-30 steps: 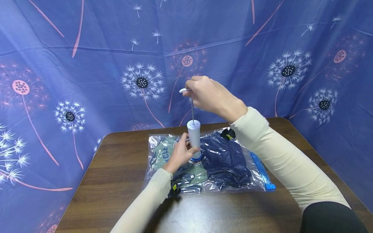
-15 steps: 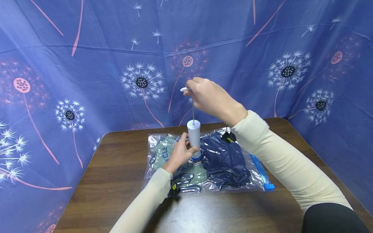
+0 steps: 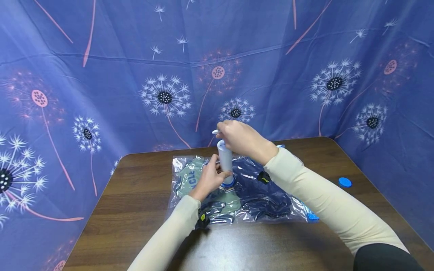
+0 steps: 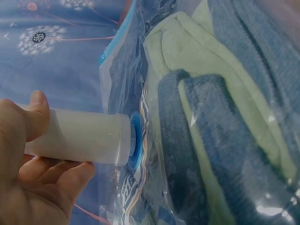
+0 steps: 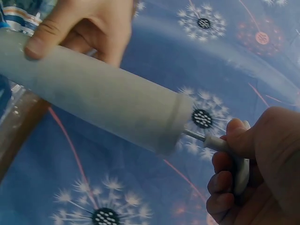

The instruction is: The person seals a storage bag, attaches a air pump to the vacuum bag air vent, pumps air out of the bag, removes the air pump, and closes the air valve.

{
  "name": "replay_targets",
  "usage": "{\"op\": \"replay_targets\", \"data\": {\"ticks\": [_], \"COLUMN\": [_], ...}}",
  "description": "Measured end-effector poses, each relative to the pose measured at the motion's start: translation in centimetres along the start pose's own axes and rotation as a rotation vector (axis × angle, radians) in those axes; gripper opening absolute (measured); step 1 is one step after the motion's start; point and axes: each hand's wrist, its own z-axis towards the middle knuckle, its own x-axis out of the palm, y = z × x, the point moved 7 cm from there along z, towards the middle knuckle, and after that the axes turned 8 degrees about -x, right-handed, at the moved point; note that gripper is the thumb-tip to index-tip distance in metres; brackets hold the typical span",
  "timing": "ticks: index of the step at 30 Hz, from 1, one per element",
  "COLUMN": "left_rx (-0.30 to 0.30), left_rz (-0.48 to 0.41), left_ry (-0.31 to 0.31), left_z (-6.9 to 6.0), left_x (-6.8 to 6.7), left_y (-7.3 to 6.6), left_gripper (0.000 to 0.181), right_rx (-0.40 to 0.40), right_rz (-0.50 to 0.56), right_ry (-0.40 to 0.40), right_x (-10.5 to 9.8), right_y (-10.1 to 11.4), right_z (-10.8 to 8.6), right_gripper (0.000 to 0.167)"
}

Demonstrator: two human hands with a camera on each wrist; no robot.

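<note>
A white hand pump (image 3: 225,160) stands upright on the blue valve (image 4: 135,140) of a clear vacuum storage bag (image 3: 251,217). Folded clothes, a green garment (image 3: 231,201) and a dark blue garment (image 3: 259,188), lie inside the bag. My left hand (image 3: 211,177) grips the lower part of the pump's barrel, thumb on one side and fingers on the other. Above it my right hand (image 3: 242,139) holds the pump's white handle (image 5: 241,171), fingers curled round it. Only a short length of metal rod (image 5: 194,135) shows between handle and barrel.
A round blue cap (image 3: 345,182) lies at the right on the brown wooden table (image 3: 135,210). The bag's blue zip edge (image 3: 311,215) is partly behind the right sleeve. A blue dandelion-print cloth (image 3: 129,94) hangs behind the table.
My right hand has moved down with the handle, so the rod has slid mostly into the barrel. The blue cap has come into sight. My left hand stays in place.
</note>
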Motion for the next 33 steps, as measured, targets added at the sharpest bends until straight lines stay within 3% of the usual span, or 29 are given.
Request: {"op": "replay_targets", "data": {"ticks": [8,33], "left_rx": [0.004,-0.007], "left_rz": [-0.018,-0.018], "left_ry": [0.005,0.000], "left_z": [0.2,0.1], "left_x": [0.0,0.1], "left_y": [0.1,0.4], "left_gripper": [0.046,0.047], "right_rx": [-0.068,-0.052], "right_rz": [-0.039,-0.021], "right_ry": [-0.033,0.008], "right_x": [1.6,2.3], "right_y": [0.3,0.3], "right_z": [-0.6,-0.9], "right_gripper": [0.008,0.012]}}
